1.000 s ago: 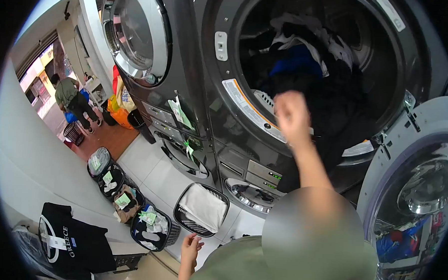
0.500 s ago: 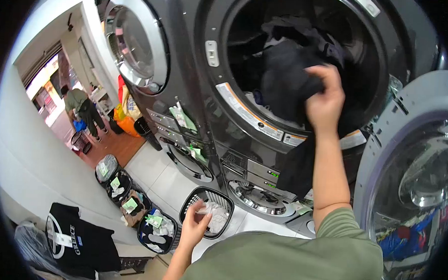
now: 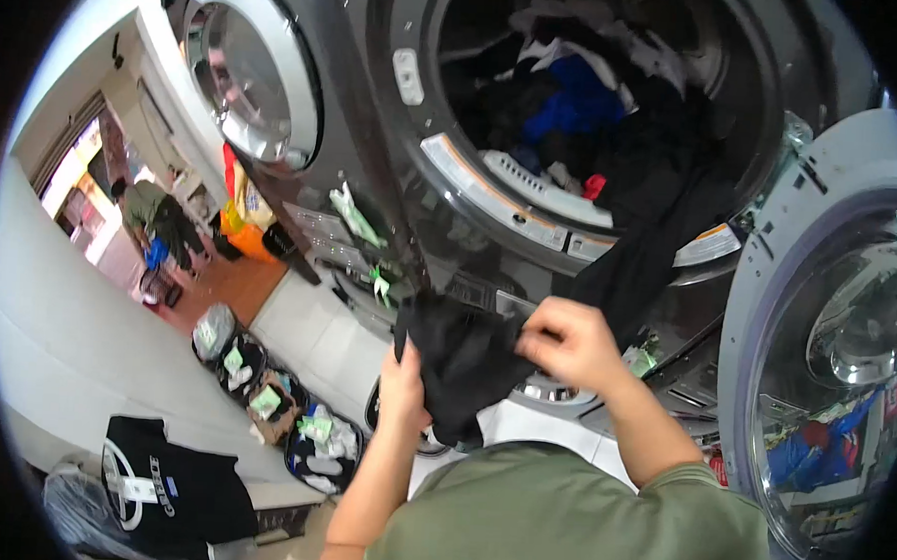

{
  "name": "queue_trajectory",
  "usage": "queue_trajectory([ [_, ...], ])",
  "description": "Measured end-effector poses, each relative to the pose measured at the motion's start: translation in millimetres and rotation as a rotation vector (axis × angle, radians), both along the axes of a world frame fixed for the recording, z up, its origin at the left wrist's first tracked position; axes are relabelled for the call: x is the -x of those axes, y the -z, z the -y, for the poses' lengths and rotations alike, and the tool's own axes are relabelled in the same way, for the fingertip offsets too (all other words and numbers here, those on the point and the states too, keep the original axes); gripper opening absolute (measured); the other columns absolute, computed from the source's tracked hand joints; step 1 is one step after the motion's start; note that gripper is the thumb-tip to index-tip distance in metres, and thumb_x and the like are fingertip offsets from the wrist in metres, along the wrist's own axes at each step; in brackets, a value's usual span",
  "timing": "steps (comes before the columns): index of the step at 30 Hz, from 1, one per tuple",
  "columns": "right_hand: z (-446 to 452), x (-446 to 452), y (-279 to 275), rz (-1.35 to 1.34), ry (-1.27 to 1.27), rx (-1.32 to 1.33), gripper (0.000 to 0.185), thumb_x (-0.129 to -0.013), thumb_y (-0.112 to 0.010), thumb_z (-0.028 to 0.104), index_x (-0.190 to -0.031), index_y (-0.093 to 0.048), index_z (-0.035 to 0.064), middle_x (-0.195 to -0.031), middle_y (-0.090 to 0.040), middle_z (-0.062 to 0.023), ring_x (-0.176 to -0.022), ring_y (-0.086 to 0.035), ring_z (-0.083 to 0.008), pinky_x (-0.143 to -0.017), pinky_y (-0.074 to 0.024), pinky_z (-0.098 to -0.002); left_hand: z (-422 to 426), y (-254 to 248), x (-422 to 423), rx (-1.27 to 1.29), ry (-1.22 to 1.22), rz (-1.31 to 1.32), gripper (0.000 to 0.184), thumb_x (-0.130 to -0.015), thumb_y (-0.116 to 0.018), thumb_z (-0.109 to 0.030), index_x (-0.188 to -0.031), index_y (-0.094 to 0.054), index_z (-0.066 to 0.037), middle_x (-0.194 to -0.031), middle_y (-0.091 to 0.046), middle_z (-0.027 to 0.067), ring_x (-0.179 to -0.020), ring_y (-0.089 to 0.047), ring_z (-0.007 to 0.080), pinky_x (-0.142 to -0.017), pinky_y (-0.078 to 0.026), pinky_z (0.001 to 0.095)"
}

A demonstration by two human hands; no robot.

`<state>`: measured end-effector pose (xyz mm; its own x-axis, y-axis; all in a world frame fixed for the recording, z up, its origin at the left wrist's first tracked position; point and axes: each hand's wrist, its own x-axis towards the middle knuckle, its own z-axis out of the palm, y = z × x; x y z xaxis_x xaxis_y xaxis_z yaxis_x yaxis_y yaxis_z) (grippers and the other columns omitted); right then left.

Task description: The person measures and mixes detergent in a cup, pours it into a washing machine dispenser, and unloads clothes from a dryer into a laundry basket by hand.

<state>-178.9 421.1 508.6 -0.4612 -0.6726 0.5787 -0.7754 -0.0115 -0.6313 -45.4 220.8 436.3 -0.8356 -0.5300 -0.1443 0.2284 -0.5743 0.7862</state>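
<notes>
A black garment (image 3: 460,361) is stretched between my two hands in front of the machine; its exact kind cannot be made out. My left hand (image 3: 404,390) is closed on its left edge, thumb on top. My right hand (image 3: 574,348) pinches its right side with curled fingers. Behind, the open front-loading machine (image 3: 521,223) holds a heap of dark laundry with a blue cloth (image 3: 577,95) and a small red piece (image 3: 595,186). Another black cloth (image 3: 634,273) hangs over the door rim, behind my right hand. The garment mostly hides a basket on the floor.
The round machine door (image 3: 749,283) stands open at the right. A second machine with a shut door (image 3: 252,71) is at the left. Several filled laundry baskets (image 3: 325,465) line the wall. A black T-shirt (image 3: 174,488) lies lower left. A person (image 3: 156,217) bends near the doorway.
My right hand has come out of the drum, down towards me, with the black garment. My left hand has risen and taken hold of it. Blue cloth now shows in the drum.
</notes>
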Motion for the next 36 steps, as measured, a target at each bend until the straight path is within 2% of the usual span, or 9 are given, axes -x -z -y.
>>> queue_trajectory([
  [2,0,5,-2,0.813,0.174,-0.034,0.011,-0.086,-0.071,0.01,-0.083,-0.065,0.0011,-0.069,-0.06,0.0008,-0.062,-0.061,-0.0101,-0.055,-0.0465,-0.0237,26,-20,-8,-0.036,-0.007,0.14,0.042,-0.096,-0.06,-0.03,-0.125,-0.053,0.0,-0.116,-0.065,0.0121,-0.108,-0.064,0.0284,-0.091,-0.054,0.0439],
  [6,22,34,22,0.598,-0.025,0.118,0.015,-0.093,-0.067,0.015,-0.085,-0.066,0.0017,-0.091,-0.064,0.0001,-0.065,-0.055,-0.004,-0.057,-0.0418,-0.0185,54,-20,-25,-0.405,0.155,-0.16,0.045,-0.096,-0.061,-0.036,-0.124,-0.055,-0.001,-0.114,-0.066,0.0138,-0.105,-0.065,0.0297,-0.092,-0.054,0.0455],
  [12,68,45,17,1.041,-0.341,0.562,0.025,-0.1,-0.055,0.033,-0.1,-0.063,0.0095,-0.122,-0.066,-0.0057,-0.077,-0.056,-0.0051,-0.07,-0.0461,-0.02,70,-33,-72,0.034,0.017,-0.493,0.062,-0.099,-0.049,-0.044,-0.14,-0.041,0.002,-0.134,-0.056,0.0184,-0.118,-0.059,0.0306,-0.102,-0.047,0.0459],
  [16,138,-2,98,0.642,-0.465,0.02,0.009,-0.098,-0.058,0.017,-0.096,-0.058,0.008,-0.086,-0.053,0.0029,-0.085,-0.053,-0.0103,-0.08,-0.0478,-0.0277,74,-17,-74,0.031,0.063,-0.274,0.05,-0.1,-0.054,-0.032,-0.137,-0.048,0.001,-0.127,-0.059,0.0165,-0.116,-0.06,0.0258,-0.101,-0.046,0.0407],
  [17,142,-27,96,0.692,-0.571,-0.24,0.012,-0.095,-0.057,0.011,-0.105,-0.059,0.0042,-0.095,-0.057,0.0003,-0.095,-0.054,-0.012,-0.09,-0.0451,-0.0279,61,-16,-65,0.31,-0.217,0.099,0.039,-0.096,-0.063,-0.024,-0.125,-0.057,0.001,-0.119,-0.062,0.0133,-0.109,-0.06,0.0228,-0.096,-0.047,0.0349],
  [19,168,-44,201,1.193,-0.75,-0.2,0.044,-0.095,-0.053,0.016,-0.135,-0.048,-0.0026,-0.134,-0.055,-0.0135,-0.123,-0.05,-0.0195,-0.105,-0.0389,-0.0333,52,-36,-58,1.332,-0.296,-0.034,0.029,-0.087,-0.071,-0.016,-0.108,-0.062,0.002,-0.099,-0.062,0.0102,-0.093,-0.06,0.0248,-0.087,-0.049,0.0369],
  [24,146,-81,170,0.82,-0.689,-0.514,0.046,-0.095,-0.053,0.017,-0.136,-0.047,-0.0023,-0.136,-0.054,-0.0149,-0.125,-0.049,-0.0219,-0.106,-0.0381,-0.0344,-26,-76,-95,1.975,0.03,0.676,0.095,-0.073,-0.074,-0.05,-0.147,-0.034,-0.006,-0.119,-0.053,0.0217,-0.118,-0.048,0.0413,-0.1,-0.036,0.0621],
  [30,148,-85,98,0.293,-0.677,-0.38,0.047,-0.095,-0.053,0.02,-0.137,-0.047,-0.0019,-0.138,-0.052,-0.0165,-0.127,-0.048,-0.0248,-0.107,-0.0371,-0.0358,-22,-63,-102,1.903,-0.079,0.407,0.07,-0.073,-0.077,-0.029,-0.133,-0.05,-0.006,-0.129,-0.048,0.0264,-0.122,-0.045,0.0445,-0.102,-0.041,0.0525],
  [36,184,-57,123,-0.099,-0.55,-0.377,0.055,-0.091,-0.057,0.03,-0.139,-0.047,0.004,-0.14,-0.049,-0.018,-0.131,-0.043,-0.033,-0.114,-0.0287,-0.0409,-10,-66,-128,1.993,-0.493,0.318,0.026,-0.062,-0.065,-0.004,-0.088,-0.065,-0.002,-0.084,-0.062,0.009,-0.077,-0.061,0.0247,-0.063,-0.05,0.0338],
])
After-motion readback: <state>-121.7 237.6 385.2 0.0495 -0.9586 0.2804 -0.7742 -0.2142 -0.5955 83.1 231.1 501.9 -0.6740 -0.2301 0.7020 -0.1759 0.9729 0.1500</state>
